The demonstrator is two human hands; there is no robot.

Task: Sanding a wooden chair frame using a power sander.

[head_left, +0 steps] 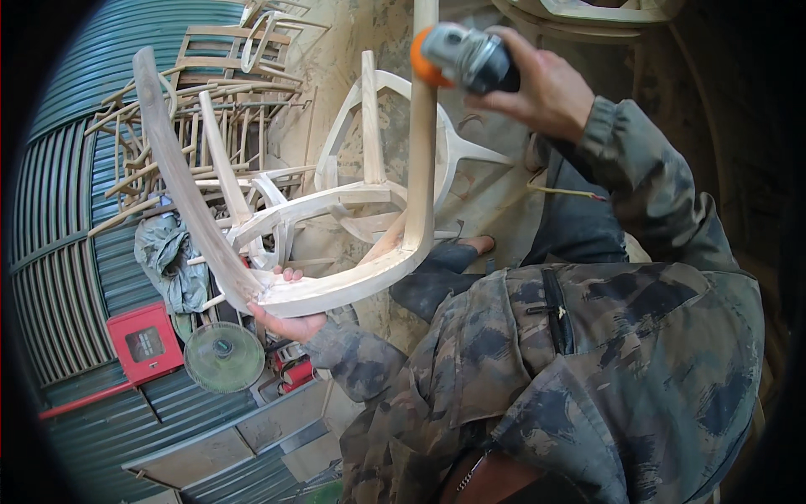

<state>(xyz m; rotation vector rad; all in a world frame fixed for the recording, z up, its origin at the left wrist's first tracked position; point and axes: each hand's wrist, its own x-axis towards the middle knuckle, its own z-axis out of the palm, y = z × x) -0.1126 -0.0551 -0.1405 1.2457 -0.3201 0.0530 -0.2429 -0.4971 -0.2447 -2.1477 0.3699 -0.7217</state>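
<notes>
In the head view, the right hand (550, 91) is closed around the body of a sander (483, 60), whose orange disc (422, 57) sits at the upper part of the frame's right post (421, 168); whether it presses on the wood I cannot tell. The left hand (294, 326) is clamped on the pale wooden frame (344, 290) at its near left corner, fingertips over the inner edge, palm beneath. From that grip, the frame extends forward and rightward, its posts pointing away from the person. A fan (223, 357) and a red box (144, 343) stand left of the left hand.
</notes>
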